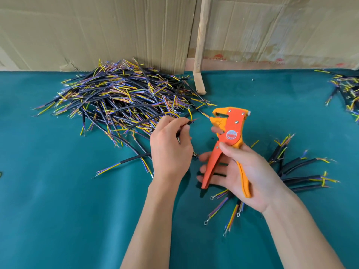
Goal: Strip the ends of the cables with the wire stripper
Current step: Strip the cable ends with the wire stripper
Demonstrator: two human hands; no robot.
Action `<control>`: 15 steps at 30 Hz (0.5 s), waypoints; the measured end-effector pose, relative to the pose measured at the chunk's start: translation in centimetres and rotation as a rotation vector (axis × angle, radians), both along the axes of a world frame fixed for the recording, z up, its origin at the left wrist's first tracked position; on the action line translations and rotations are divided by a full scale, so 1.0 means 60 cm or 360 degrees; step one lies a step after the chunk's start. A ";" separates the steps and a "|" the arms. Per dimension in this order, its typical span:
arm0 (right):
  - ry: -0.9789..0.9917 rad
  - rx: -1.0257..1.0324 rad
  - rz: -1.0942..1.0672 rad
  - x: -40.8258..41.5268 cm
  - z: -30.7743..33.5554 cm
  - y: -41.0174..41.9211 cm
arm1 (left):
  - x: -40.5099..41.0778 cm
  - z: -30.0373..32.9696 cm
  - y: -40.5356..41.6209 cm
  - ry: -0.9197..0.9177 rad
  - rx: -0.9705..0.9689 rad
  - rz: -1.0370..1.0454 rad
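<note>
Nearest to me, both forearms reach in from the near edge of the table [58,220], which is covered in teal cloth; I see bare cloth across the near left. My right hand [246,175] holds the orange wire stripper [227,144] upright above the table's middle, thumb pressed on its pivot, fingers loosely behind the spread handles, one handle lying along the palm. Its yellow jaws stand slightly apart and point left. My left hand [171,150] pinches one black cable [155,119] near its end, fingers curled round the sheath; the cable's yellow and reddish cores fan out just beside the jaws, and whether they touch I cannot tell. A large pile of cables [120,94] fills the far left, against the cardboard wall [97,30] along the far edge. A smaller group of cables [299,171] lies under and right of my right hand, some ending in ring terminals. More cables [345,90] sit at the far right edge. A wooden stick [201,45] leans against the cardboard.
</note>
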State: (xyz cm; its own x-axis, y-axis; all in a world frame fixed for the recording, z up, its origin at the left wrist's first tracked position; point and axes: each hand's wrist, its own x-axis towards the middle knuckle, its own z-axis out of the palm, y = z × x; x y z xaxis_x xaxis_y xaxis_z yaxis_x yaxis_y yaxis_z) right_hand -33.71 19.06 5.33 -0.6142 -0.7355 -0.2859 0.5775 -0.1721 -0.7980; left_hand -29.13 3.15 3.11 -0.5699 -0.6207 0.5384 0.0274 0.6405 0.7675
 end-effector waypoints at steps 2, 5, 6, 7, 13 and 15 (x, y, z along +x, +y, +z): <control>0.0007 0.0041 0.0032 0.005 -0.002 -0.004 | 0.000 -0.001 0.000 -0.0003 -0.0009 -0.0006; 0.0072 0.0132 0.0128 0.011 0.001 -0.007 | 0.002 0.001 -0.001 -0.0002 -0.0031 0.0006; 0.0090 0.0154 0.0139 0.012 0.002 -0.007 | 0.002 0.002 -0.002 -0.0004 -0.0036 0.0004; 0.0101 0.0171 0.0140 0.012 0.002 -0.007 | 0.003 0.002 -0.003 -0.0003 -0.0036 0.0001; 0.0142 0.0236 0.0142 0.013 -0.001 -0.010 | 0.004 0.004 0.001 -0.0003 -0.0055 -0.0032; 0.0140 0.0234 0.0142 0.014 -0.001 -0.012 | 0.004 0.004 0.001 -0.0009 -0.0057 -0.0032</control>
